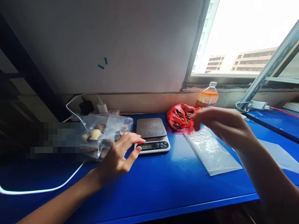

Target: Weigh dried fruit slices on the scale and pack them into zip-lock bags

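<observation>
My left hand is at the left front corner of a small kitchen scale, thumb and fingers apart, with nothing between them. The scale has a grey metal plate with nothing on it, and its display appears to read zero. Beside a red plastic bag hovers my right hand, slightly blurred, fingers stretched left and bent down at the tips; I see nothing in it. Brown dried pieces, possibly mushrooms, show in the bag's opening. Beneath that hand lies a stack of clear plastic bags.
Clear zip bags holding dried mushrooms stand left of the scale. Behind them are a white charger and a cable that loops forward. An orange drink bottle stands by the window. A metal strut slants up at right.
</observation>
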A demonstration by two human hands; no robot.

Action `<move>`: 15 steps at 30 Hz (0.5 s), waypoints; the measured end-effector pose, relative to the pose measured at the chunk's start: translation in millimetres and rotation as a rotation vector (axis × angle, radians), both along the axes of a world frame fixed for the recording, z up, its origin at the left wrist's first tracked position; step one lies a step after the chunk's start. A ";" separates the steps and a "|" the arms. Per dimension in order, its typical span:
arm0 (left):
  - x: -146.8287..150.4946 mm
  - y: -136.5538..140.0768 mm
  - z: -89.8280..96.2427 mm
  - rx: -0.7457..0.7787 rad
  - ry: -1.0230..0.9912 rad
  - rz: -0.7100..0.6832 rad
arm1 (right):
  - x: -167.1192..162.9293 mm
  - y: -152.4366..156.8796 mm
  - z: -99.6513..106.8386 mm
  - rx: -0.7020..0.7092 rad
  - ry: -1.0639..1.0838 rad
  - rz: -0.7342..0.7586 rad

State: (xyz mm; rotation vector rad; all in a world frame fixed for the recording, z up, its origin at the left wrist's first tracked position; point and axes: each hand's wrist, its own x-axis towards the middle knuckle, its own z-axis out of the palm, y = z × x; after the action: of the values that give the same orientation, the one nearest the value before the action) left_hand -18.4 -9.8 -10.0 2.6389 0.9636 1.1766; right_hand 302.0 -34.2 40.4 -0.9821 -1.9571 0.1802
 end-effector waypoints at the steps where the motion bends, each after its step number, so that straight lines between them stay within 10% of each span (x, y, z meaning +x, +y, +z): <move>1: 1.7 -1.1 -1.2 0.012 0.000 -0.039 | 8.1 29.5 4.0 -0.145 -0.095 -0.035; 7: 4.0 3.2 -7.3 0.108 0.016 -0.170 | 43.0 155.3 -23.4 -0.436 -0.610 -0.551; 15: -7.6 10.7 -8.8 0.127 0.014 -0.209 | 57.9 176.0 -41.8 -0.448 -0.771 -0.514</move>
State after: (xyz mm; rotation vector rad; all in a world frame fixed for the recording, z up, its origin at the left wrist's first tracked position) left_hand -26.1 0.9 -18.8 2.7659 0.6137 1.2082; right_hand 359.9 141.8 -1.4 -2.0451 -2.2876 -0.0764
